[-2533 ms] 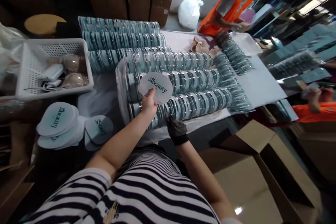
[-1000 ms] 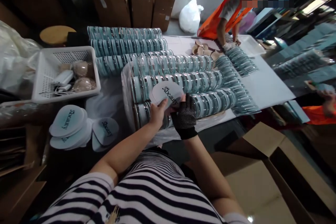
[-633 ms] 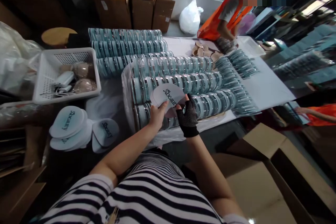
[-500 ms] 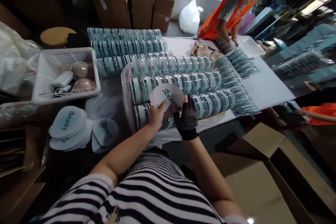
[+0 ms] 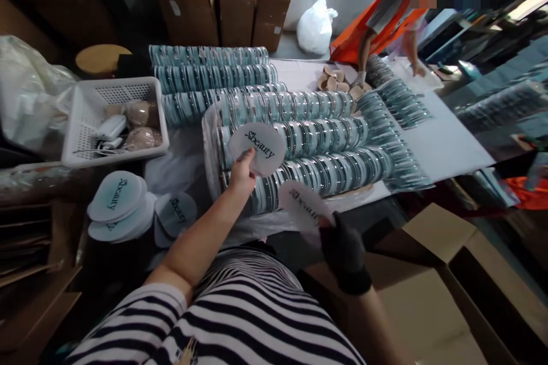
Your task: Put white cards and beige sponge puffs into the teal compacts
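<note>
**A:** At a packing bench, a person's bare left hand point(image 5: 242, 174) pinches a small stack of round white "Sbeauty" cards point(image 5: 257, 147) by its lower edge, fingers closed on it, above the rows of teal compacts point(image 5: 308, 137) standing on edge on a clear tray point(image 5: 209, 142). The gloved right hand point(image 5: 343, 251) holds a single card point(image 5: 305, 206) low and off the table's front edge, fingertips shut on its near rim.

**B:** So where is the risk?

**A:** Mostly in that left-hand pinch. The stack is gripped at one edge only; a slack thumb could let the cards fan out and drop among the compacts. The single card looks blurred and hangs over the gap between the table and the open cardboard box point(image 5: 432, 274); a loose hold there would likely send it to the floor or into the box.

**B:** And the compacts themselves?

**A:** They stand tight on edge, so a forearm brushing the front row could tip several like dominoes. I judge that the likelier mishap.

**B:** Anything else close by?

**A:** More cards in a pile point(image 5: 117, 205) to the left, beside a white basket point(image 5: 75, 137). Across the white table point(image 5: 436, 142), a co-worker in orange point(image 5: 377, 17) handles another row, well apart from these hands.
</note>
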The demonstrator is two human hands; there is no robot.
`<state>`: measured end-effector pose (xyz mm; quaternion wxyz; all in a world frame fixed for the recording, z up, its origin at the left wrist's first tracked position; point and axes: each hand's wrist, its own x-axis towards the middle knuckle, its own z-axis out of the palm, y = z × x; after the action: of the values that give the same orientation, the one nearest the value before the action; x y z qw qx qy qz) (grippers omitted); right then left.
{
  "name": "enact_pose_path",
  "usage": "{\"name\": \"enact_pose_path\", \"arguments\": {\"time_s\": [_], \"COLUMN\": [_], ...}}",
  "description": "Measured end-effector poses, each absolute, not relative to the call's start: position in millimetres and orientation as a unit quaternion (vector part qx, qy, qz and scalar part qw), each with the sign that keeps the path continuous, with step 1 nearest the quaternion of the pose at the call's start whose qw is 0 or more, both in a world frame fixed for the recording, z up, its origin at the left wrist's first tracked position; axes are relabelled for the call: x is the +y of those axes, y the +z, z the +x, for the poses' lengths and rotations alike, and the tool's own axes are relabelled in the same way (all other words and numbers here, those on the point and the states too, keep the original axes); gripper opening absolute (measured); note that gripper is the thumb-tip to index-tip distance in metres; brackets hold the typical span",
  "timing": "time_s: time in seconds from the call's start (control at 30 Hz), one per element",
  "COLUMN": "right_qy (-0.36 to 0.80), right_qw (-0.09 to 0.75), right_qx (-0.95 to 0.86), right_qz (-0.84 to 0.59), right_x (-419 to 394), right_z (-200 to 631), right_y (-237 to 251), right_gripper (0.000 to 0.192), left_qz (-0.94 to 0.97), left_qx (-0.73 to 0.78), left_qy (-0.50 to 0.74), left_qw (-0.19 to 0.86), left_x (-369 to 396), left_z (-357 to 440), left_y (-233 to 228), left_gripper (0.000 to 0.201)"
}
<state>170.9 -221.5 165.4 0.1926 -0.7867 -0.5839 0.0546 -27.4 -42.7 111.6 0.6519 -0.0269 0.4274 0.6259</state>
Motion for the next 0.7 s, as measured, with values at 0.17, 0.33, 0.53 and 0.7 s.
{"name": "enact_pose_path", "arguments": {"time_s": [0.17,0.33,0.53,0.7], "right_qy": [0.149,0.172,0.176,0.171], "right_qw": [-0.017,-0.077,-0.082,-0.063], "right_qx": [-0.669,-0.651,-0.632,-0.675], "right_qz": [-0.728,-0.735,-0.750,-0.715], "right_x": [-222,-182,-187,-156], "right_z": [109,73,80,63], "right_y": [135,136,143,118], "right_gripper": [0.032,0.032,0.030,0.034], "left_qz": [-0.060,-0.089,-0.036,-0.043], "left_qx": [0.402,0.401,0.426,0.395], "left_qy": [0.608,0.601,0.609,0.592], "left_qw": [0.682,0.685,0.668,0.701], "left_x": [-42,-41,-50,-50], "left_z": [-28,-38,-43,-45], "left_y": [111,119,120,113], "left_gripper": [0.023,0.023,0.025,0.022]}}
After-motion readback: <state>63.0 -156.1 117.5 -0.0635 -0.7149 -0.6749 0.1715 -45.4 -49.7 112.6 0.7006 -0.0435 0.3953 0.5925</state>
